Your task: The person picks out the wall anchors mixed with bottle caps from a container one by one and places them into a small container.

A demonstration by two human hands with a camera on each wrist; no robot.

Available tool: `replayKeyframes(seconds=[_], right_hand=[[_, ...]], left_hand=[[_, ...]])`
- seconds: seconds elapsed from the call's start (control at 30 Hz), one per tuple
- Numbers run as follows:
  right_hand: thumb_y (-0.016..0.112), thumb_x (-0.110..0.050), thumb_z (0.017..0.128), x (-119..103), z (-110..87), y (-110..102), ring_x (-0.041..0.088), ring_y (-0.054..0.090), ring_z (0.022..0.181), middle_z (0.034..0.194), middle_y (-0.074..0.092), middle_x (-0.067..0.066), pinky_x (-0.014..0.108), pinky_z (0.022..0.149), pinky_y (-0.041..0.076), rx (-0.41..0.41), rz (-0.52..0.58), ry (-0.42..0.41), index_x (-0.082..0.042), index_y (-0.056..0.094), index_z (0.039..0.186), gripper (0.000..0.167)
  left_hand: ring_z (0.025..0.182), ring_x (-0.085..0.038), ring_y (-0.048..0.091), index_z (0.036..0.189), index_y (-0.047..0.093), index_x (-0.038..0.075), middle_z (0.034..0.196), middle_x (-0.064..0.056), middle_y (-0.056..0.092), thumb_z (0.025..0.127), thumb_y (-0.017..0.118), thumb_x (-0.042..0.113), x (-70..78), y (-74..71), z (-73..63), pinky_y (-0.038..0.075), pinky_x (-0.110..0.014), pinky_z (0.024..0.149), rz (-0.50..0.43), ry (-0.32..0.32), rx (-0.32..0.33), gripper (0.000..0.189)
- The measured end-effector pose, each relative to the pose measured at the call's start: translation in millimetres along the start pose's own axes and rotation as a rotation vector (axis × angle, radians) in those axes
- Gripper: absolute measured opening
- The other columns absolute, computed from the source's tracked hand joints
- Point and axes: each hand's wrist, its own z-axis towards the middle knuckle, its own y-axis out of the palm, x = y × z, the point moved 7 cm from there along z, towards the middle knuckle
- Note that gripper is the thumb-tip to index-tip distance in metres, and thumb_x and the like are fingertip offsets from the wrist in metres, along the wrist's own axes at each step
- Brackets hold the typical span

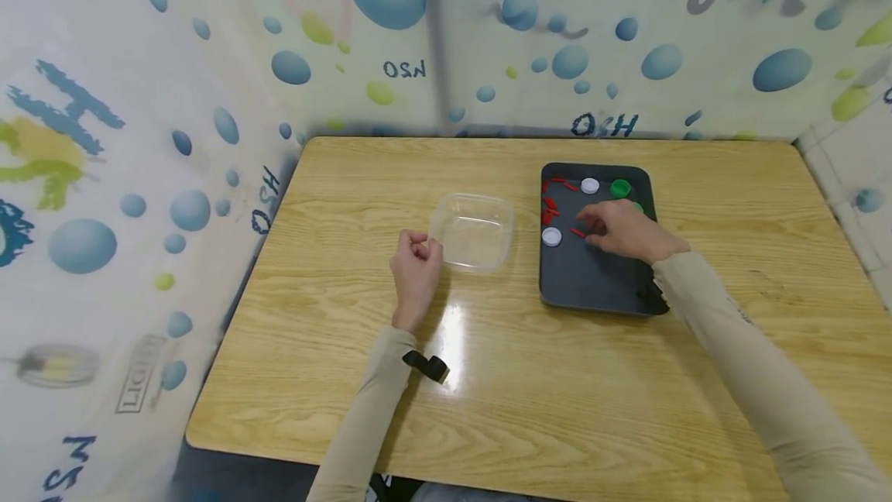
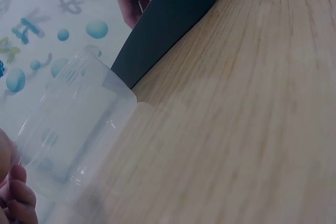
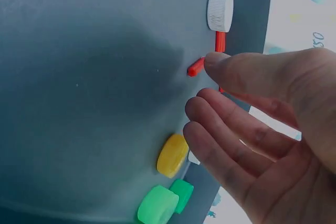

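Observation:
My left hand [image 1: 416,277] pinches the left rim of a clear plastic container [image 1: 479,266], which stands on the table. In the left wrist view its thumb and curled fingers [image 2: 22,192] meet at that rim. Over the dark grey tray [image 1: 588,285], my right hand [image 1: 622,229] reaches down, thumb and fingers spread apart. A small red stick [image 3: 196,66] lies right by the thumb tip. More red sticks [image 1: 550,211] lie along the tray's left side. White bottle caps [image 1: 589,186], green caps [image 1: 619,189] and a yellow cap [image 3: 172,156] are in the tray too.
A wooden table [image 1: 334,378] carries the container and, to its right, the tray with its raised walls. Patterned walls [image 1: 488,60] rise behind the table and on the left. A black band [image 1: 427,366] is on my left wrist.

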Motion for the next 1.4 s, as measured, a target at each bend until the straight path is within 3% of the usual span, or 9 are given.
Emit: replayKeyframes(seconds=[0.37,0.93,1.4], right_hand=[[0.071,0.006,0.085,1.5,8.9,7.8,0.030,0.069,0.090,0.099,0.072,0.018,0.047,0.079,0.057,-0.058,0.011,0.006,0.002,0.066,0.124,0.040],[0.070,0.007,0.085,4.3,10.0,9.6,0.026,0.069,0.083,0.099,0.069,0.018,0.041,0.074,0.058,0.002,0.013,-0.018,0.003,0.073,0.110,0.025],[0.072,-0.005,0.090,28.9,8.7,15.6,0.028,0.069,0.092,0.101,0.072,0.017,0.045,0.081,0.057,0.022,0.126,0.063,0.004,0.069,0.114,0.025]], left_hand=[[0.054,-0.012,0.047,0.098,0.060,0.004,0.062,0.001,0.051,0.089,0.059,0.013,-0.5,0.3,0.0,0.039,-0.025,0.054,0.013,-0.021,-0.032,0.013],[0.053,-0.010,0.046,0.096,0.060,0.002,0.060,0.002,0.050,0.088,0.059,0.011,1.5,-1.0,0.6,0.038,-0.023,0.053,0.034,0.014,-0.010,0.011],[0.054,-0.011,0.047,0.097,0.060,0.002,0.061,0.000,0.051,0.088,0.059,0.010,1.3,1.0,0.2,0.039,-0.023,0.053,0.019,0.005,-0.017,0.013]])
